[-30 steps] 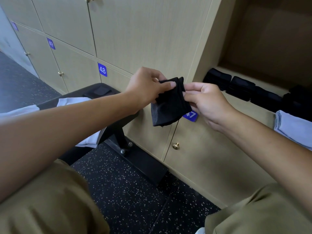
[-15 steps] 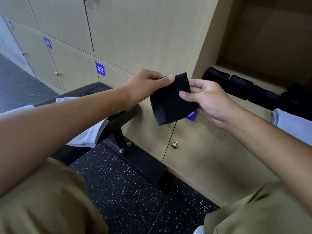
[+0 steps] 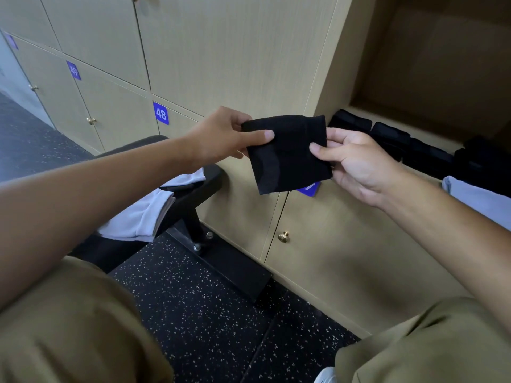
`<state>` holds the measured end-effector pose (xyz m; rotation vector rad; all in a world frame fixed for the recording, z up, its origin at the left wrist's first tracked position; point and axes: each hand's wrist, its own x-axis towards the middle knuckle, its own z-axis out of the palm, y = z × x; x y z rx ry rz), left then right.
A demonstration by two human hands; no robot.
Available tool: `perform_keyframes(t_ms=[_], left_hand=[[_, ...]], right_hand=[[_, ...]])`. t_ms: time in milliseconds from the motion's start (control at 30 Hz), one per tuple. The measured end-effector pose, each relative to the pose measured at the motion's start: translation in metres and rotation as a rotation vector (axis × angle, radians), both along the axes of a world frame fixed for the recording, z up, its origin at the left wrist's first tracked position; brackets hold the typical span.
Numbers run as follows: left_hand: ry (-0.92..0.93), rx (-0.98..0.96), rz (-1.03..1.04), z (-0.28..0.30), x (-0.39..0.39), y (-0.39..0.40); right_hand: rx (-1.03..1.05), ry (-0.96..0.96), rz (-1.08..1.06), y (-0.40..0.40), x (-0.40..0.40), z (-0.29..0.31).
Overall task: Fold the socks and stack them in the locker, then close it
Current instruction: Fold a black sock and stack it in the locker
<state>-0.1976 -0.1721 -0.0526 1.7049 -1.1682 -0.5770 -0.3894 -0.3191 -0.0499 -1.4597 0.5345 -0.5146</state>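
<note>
Left hand (image 3: 224, 136) and right hand (image 3: 356, 161) pinch a folded black sock (image 3: 287, 153); several folded socks (image 3: 390, 136) already sit in the open locker (image 3: 442, 78), closing pending.

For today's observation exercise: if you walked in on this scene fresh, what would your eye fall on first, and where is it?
First, the black sock, folded flat and held up at the centre, pinched by the left hand and the right hand. Next, the open locker at upper right, with a row of folded black socks along its floor. Then the blue 48 label on the door to the left.
</note>
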Motion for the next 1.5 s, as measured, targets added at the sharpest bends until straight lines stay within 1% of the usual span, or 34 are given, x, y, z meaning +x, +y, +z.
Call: perform_keyframes(t_ms=[167, 400, 467, 600, 733, 800, 867, 1000, 1100, 1233, 1300, 1433, 1500], left_hand=[[0.062, -0.082, -0.032, -0.001, -0.005, -0.001], [0.043, -0.011, 0.012, 0.0, -0.004, -0.001], [0.065, -0.026, 0.015, 0.003, -0.008, -0.001], [0.093, -0.125, -0.005, 0.012, -0.019, -0.002], [0.041, -0.232, -0.052, 0.022, -0.034, 0.001], [0.013, -0.258, -0.091, 0.024, -0.043, 0.002], [-0.056, -0.269, -0.142, 0.024, -0.05, 0.002], [-0.255, -0.211, -0.25, 0.017, -0.06, -0.003], [-0.377, -0.182, -0.272, 0.012, -0.063, -0.008], [-0.456, -0.128, -0.267, 0.01, -0.067, -0.015], [-0.479, -0.11, -0.261, 0.009, -0.067, -0.017], [-0.431, 0.009, -0.165, 0.006, -0.062, -0.018], [-0.439, 0.053, -0.142, 0.005, -0.062, -0.015]], right_hand=[[-0.018, 0.043, 0.049, 0.006, -0.002, -0.002], [-0.011, 0.056, 0.032, 0.006, -0.004, 0.005], [0.004, 0.046, 0.018, 0.006, -0.005, 0.007], [0.095, -0.026, -0.037, 0.004, -0.008, 0.016], [0.221, -0.146, -0.125, -0.007, -0.021, 0.03], [0.304, -0.212, -0.158, -0.014, -0.028, 0.035], [0.376, -0.276, -0.177, -0.018, -0.033, 0.038], [0.478, -0.353, -0.148, -0.02, -0.036, 0.035], [0.497, -0.379, -0.124, -0.02, -0.037, 0.032], [0.471, -0.364, -0.077, -0.015, -0.037, 0.031], [0.445, -0.345, -0.089, -0.014, -0.037, 0.027], [0.333, -0.264, -0.275, -0.017, -0.037, 0.021], [0.301, -0.246, -0.323, -0.018, -0.038, 0.019]])
